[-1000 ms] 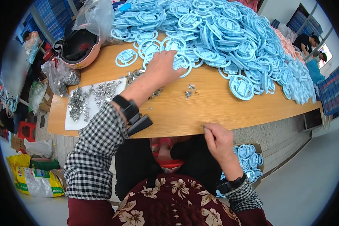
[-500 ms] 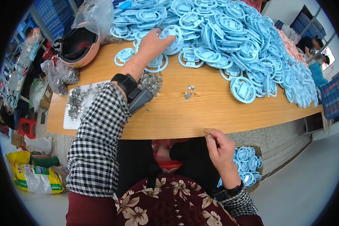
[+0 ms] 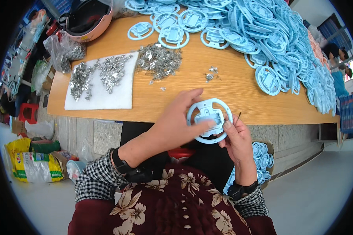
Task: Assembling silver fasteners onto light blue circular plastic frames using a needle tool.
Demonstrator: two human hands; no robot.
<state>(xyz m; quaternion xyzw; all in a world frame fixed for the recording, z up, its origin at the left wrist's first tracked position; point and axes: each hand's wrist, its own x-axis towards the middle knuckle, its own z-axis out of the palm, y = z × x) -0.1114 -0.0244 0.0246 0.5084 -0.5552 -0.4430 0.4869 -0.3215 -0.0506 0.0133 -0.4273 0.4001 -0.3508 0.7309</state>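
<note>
A light-blue plastic toy steering wheel (image 3: 211, 113) is held over the table's front edge, its recessed centre facing up. My left hand (image 3: 172, 121) is closed on its left side, the thumb lying across the centre. At the wheel's right rim, my right hand (image 3: 239, 143) pinches with thumb and fingers. A thin dark stick-like piece (image 3: 239, 116) pokes up from the right hand; its kind is unclear. Small metal pieces (image 3: 159, 60) lie heaped on the table beyond the left hand. More cover part of a white foam pad (image 3: 125, 101).
A big heap of blue wheels (image 3: 262, 39) fills the table's far right. A few single wheels (image 3: 173, 36) lie nearer. A pink bowl-shaped container (image 3: 88, 23) stands at the far left. Below the right table edge sits a box of wheels (image 3: 262, 156). Other people are in the background.
My left hand has come back from the wheel heap to the table's front edge with a steering wheel. My right hand has moved up slightly and now grips the wheel's rim.
</note>
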